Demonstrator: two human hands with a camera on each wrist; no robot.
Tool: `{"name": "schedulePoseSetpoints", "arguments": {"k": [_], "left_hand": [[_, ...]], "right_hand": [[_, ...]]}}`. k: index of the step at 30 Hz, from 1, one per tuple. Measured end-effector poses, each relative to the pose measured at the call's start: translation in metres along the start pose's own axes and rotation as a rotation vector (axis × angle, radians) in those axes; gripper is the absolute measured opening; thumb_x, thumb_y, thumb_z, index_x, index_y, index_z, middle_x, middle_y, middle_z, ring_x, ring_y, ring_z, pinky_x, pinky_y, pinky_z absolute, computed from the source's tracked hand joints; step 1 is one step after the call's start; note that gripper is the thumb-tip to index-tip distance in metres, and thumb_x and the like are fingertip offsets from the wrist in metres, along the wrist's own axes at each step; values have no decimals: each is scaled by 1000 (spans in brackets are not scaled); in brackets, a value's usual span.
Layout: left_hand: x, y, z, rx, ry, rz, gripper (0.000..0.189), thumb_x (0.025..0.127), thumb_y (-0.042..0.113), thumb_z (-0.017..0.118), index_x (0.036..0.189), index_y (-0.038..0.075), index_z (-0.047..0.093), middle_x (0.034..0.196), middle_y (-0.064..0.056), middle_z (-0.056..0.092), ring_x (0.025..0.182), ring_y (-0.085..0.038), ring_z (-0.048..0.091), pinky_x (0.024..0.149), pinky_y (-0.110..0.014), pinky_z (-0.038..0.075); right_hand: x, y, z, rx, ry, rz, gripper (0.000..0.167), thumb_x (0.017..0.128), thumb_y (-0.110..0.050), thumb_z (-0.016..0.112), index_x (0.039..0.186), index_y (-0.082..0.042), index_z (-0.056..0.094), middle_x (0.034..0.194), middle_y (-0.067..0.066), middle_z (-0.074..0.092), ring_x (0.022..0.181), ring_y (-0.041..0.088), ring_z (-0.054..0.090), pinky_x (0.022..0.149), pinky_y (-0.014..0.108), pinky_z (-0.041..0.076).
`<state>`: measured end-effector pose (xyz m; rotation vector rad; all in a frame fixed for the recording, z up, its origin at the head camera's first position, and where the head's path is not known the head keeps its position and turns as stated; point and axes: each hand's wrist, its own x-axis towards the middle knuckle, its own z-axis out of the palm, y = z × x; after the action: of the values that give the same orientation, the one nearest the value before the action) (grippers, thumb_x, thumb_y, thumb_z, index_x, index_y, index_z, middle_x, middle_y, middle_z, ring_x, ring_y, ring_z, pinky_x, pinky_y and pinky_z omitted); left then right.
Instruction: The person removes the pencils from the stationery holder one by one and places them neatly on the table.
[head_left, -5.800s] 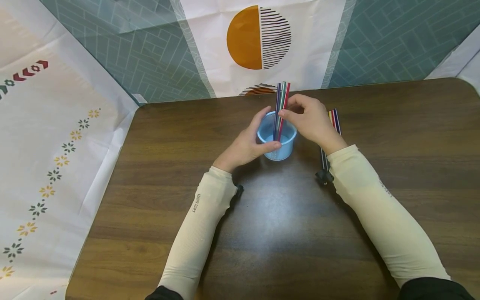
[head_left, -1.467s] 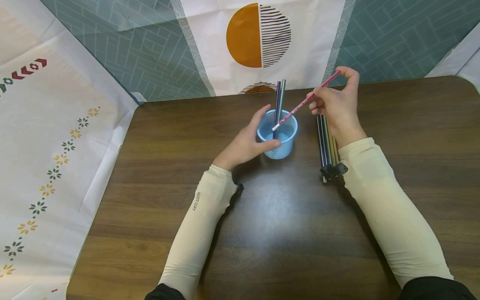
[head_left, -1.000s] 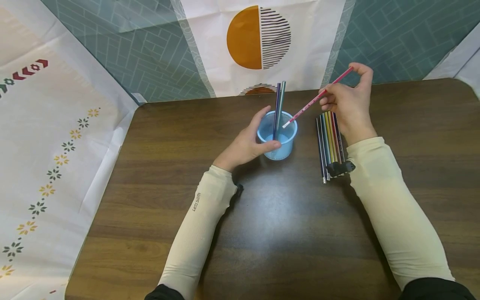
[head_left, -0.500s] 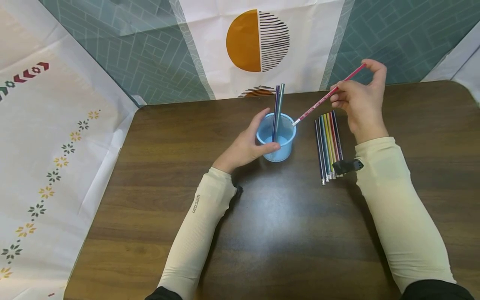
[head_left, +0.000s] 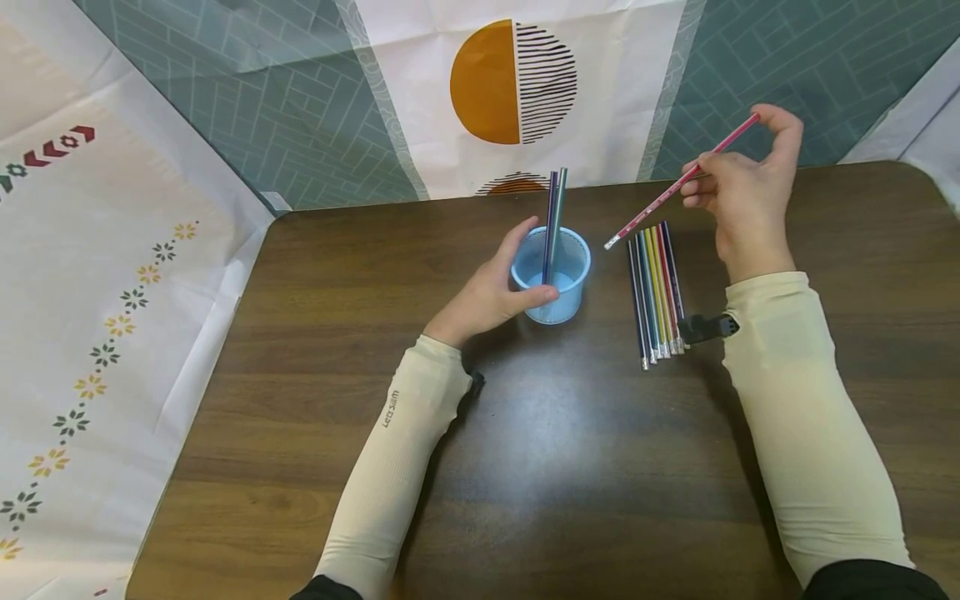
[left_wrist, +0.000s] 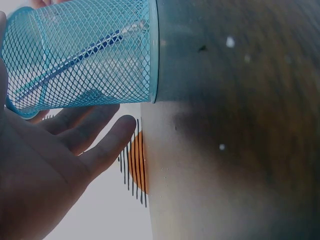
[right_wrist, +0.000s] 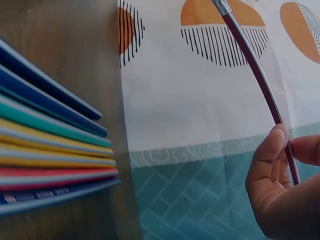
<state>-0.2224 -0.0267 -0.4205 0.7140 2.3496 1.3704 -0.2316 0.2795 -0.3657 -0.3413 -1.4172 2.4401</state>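
Observation:
My left hand [head_left: 487, 287] holds a light blue mesh pencil cup [head_left: 564, 305], thumb at the near rim and fingers behind it. Two pencils [head_left: 553, 221], one dark blue and one green, stand leaning in the cup; through the mesh [left_wrist: 115, 82] a blue patterned pencil [left_wrist: 82, 56] shows in the left wrist view. Raised over the far right of the table, my right hand [head_left: 750, 192] pinches a pinkish-red pencil [head_left: 660, 200]. It slants, silver end down to the left. In the right wrist view, thumb and fingers meet on this pencil [right_wrist: 257, 72].
Several pencils [head_left: 655, 287] in blue, green, yellow and red lie side by side on the brown table [head_left: 555, 467], right of the cup. A small black device [head_left: 705, 328] on the right wrist is close by their silver ends. Patterned cloth [head_left: 600, 92] hangs behind the table.
Earlier the right hand was at the cup with the red pencil inside it. That pencil is now out, carried up and right past the row. The left hand has stayed on the cup.

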Motion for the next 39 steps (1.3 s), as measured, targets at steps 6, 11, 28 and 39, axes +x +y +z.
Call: {"name": "schedulePoseSetpoints", "arguments": {"k": [6,11,28,39], "left_hand": [[-1,1,0,16,4,-15,97,88,46,77,161,33,15,154,-3,37,126,-24,47,99,-46,46],[-1,1,0,14,5,-17,96,88,47,77,160,36,15,154,-2,37,126,-24,47,99,-46,46],[-1,-1,1,3,7,-10,96,87,47,77,160,37,16,154,-1,37,126,-23,46,99,-47,46],[-1,-1,1,-3,2,-3,96,88,46,77,160,35,16,155,-4,36,126,-23,47,100,-46,46]], "right_hand": [[3,-7,-10,-59,-19,10,60,93,11,60,135,-27,40,77,17,67,54,24,62,52,28,54],[5,-12,-18,-156,-77,24,62,92,14,58,138,-24,40,75,15,67,58,23,64,53,26,55],[14,-22,-47,-363,-117,33,65,89,17,57,142,-18,42,70,8,64,53,18,64,50,24,54],[24,-23,-68,-881,-258,110,73,95,7,54,159,-14,25,77,-5,64,65,9,63,57,21,54]]}}
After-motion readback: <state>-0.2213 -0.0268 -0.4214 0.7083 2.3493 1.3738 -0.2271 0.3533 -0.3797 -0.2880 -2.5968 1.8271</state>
